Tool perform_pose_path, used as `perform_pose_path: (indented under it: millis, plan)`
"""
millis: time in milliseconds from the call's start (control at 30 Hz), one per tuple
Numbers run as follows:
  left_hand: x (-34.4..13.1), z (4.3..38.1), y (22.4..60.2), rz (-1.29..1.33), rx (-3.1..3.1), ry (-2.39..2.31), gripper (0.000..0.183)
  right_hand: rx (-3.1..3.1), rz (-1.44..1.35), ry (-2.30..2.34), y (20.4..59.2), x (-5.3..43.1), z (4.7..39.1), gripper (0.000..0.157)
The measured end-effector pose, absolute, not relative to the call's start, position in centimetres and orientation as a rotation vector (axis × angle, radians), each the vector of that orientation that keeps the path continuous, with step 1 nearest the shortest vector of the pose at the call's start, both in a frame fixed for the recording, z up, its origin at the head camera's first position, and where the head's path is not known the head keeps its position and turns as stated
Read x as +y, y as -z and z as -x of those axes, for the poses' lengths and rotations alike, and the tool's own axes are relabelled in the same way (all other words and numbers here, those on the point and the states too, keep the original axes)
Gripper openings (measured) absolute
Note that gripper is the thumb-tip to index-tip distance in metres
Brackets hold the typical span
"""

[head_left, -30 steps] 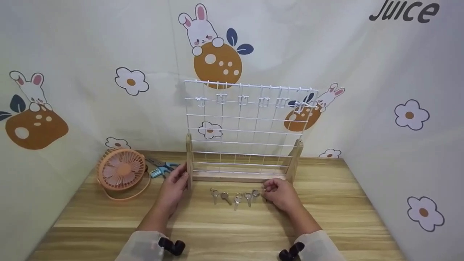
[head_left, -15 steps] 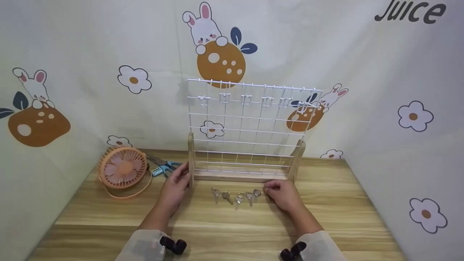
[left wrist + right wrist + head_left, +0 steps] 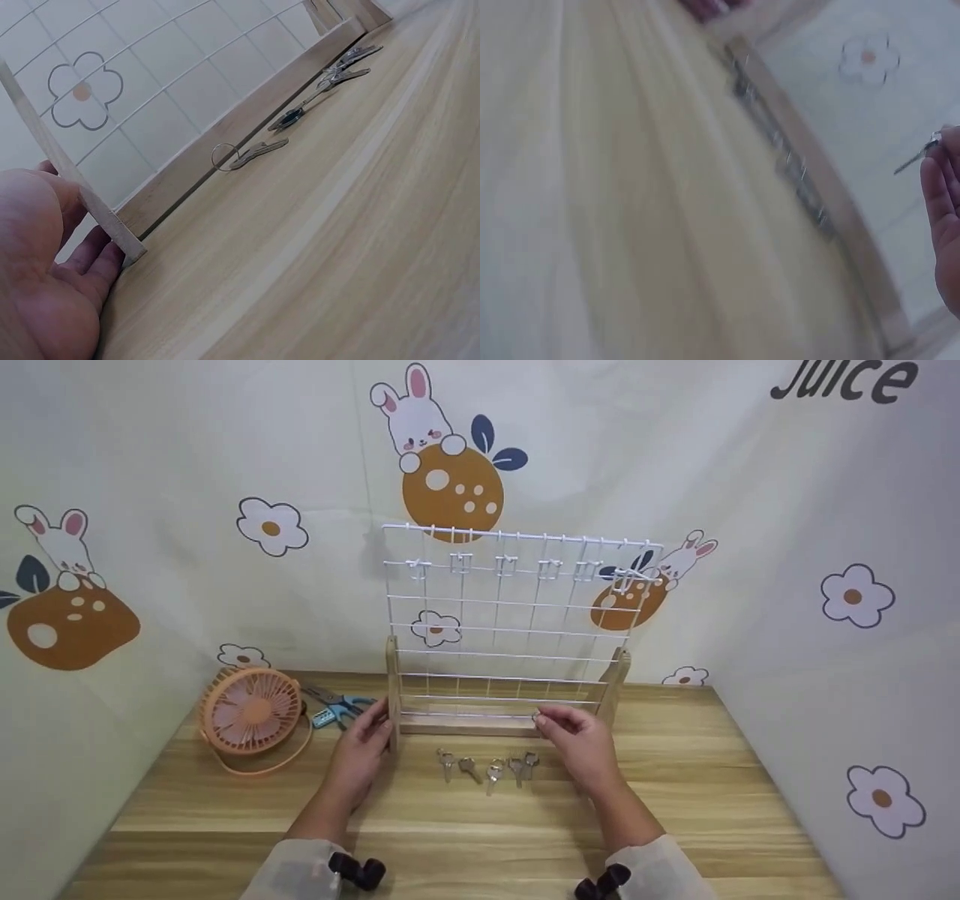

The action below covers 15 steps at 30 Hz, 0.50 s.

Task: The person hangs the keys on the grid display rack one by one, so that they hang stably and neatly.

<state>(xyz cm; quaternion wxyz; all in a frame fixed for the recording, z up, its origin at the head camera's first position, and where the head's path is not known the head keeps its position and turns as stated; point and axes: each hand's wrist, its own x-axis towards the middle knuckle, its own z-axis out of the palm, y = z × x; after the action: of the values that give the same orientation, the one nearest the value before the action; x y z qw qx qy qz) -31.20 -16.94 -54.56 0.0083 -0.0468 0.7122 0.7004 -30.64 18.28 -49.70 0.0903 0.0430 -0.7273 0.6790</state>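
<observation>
A white wire grid rack stands upright in a wooden stand, with several small white hooks along its upper part. My left hand holds the stand's left wooden upright; the left wrist view shows thumb and fingers on either side of that upright. Between the thumb and fingers of my right hand a metal key is pinched, raised in front of the lower right of the grid. Several keys with rings lie in a row on the table before the stand.
An orange desk fan stands at the back left of the wooden table. Scissors with blue handles and a small blue object lie beside it. A printed curtain encloses the back and sides.
My right hand has risen from the tabletop beside the keys, bringing a key up toward the grid. The left hand stays at the upright, and the keys on the table stay put.
</observation>
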Motion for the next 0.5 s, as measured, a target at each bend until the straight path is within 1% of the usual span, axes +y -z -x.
perform_pose_path:
  millis: [200,367,500]
  plan:
    - [-16.7,31.2,54.5,0.156,2.217,-2.184,0.053,-2.014,-0.278,-2.103,46.0,14.6,28.4,0.023]
    - [-16.7,31.2,54.8,0.093,2.240,-2.220,0.052,-1.987,-0.357,-2.127,43.5,11.9,27.7,0.023]
    - [-16.7,31.2,54.8,0.086,2.258,-2.217,0.052,-1.948,-0.471,-2.146,40.3,10.0,27.6,0.023]
